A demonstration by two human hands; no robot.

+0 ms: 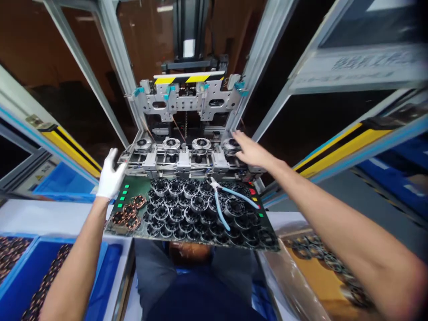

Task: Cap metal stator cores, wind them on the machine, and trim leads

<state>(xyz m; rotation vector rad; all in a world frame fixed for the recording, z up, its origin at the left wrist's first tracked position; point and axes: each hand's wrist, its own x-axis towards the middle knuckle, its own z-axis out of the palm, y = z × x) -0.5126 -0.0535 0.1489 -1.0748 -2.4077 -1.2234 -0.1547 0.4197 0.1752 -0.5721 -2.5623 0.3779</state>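
My left hand, in a white glove, is at the left end of a machine fixture, thumb and fingers apart, with nothing visible in it. My bare right hand reaches to the fixture's right end. Its fingers are stretched out over the rightmost round seat and partly cover it; whether they touch it I cannot tell. Farther left, round metal seats with dark ringed parts, such as this one, stand in a row. Light-blue-handled pliers lie across many black-and-silver rings in front.
Copper-wound rings lie at the left of the green panel. Blue bins of copper-wound parts stand lower left; a carton with metal rings is lower right. A striped machine head stands behind the fixture, between metal posts.
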